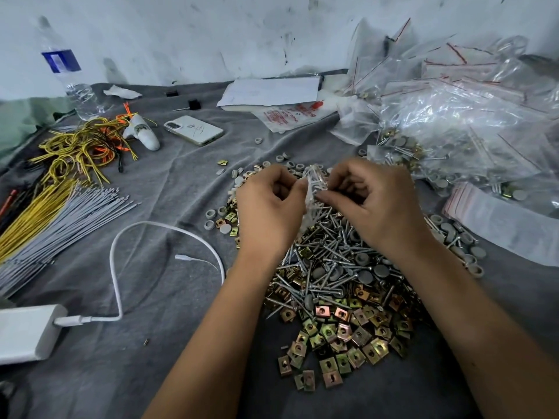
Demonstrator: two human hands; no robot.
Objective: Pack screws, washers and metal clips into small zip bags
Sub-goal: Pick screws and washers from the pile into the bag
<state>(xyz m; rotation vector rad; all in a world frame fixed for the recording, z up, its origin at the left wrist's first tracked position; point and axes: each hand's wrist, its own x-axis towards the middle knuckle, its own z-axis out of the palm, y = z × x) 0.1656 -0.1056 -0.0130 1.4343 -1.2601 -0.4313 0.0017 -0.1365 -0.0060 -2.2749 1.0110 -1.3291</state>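
Scuffed white wall point(211, 31) behind grey cloth point(169, 189), perhaps a blanket.

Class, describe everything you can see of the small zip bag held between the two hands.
The small zip bag is clear, crinkled thin plastic, held roughly upright above the pile of screws. The left hand and right hand pinch its upper part from either side. Its contents and whether the zip is closed cannot be told.

1 head-worn wide-angle view looks forward and down from close above, the left hand point(269, 204) and right hand point(375, 204) pinching a zip bag point(314, 192) mid-frame, wall beyond the grip.
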